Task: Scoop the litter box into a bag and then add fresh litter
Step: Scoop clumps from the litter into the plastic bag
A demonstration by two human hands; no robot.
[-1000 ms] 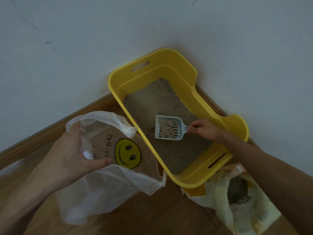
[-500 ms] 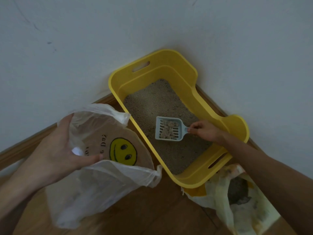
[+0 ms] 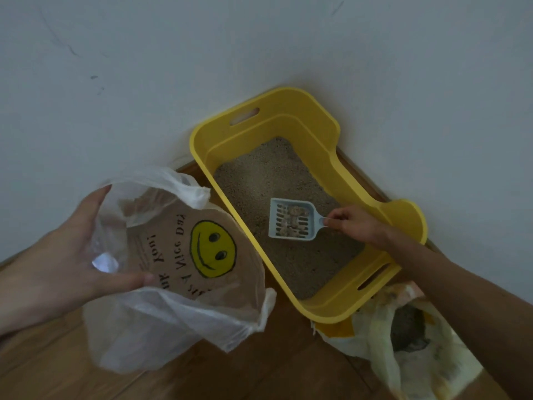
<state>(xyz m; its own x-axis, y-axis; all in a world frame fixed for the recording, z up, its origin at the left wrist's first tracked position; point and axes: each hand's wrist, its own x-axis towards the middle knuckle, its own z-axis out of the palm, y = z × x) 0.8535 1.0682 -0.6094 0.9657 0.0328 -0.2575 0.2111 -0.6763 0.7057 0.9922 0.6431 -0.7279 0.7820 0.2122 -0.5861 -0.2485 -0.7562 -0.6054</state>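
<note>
Yellow litter box (image 3: 326, 125) sits on the wooden floor (image 3: 259, 370) against the wall, and the scoop (image 3: 291, 219) hovers over the litter (image 3: 259, 174), loaded with clumps (image 3: 294, 212). The right hand (image 3: 354, 223) pinches its handle. The left hand (image 3: 66, 255) grips the clear bag (image 3: 173, 321) by its mouth, thumb clamped, holding it open just beside the box. Watch the crossing: tip the scoop over the box wall and clumps hit the floor, or that floppy mouth sags shut.
</note>
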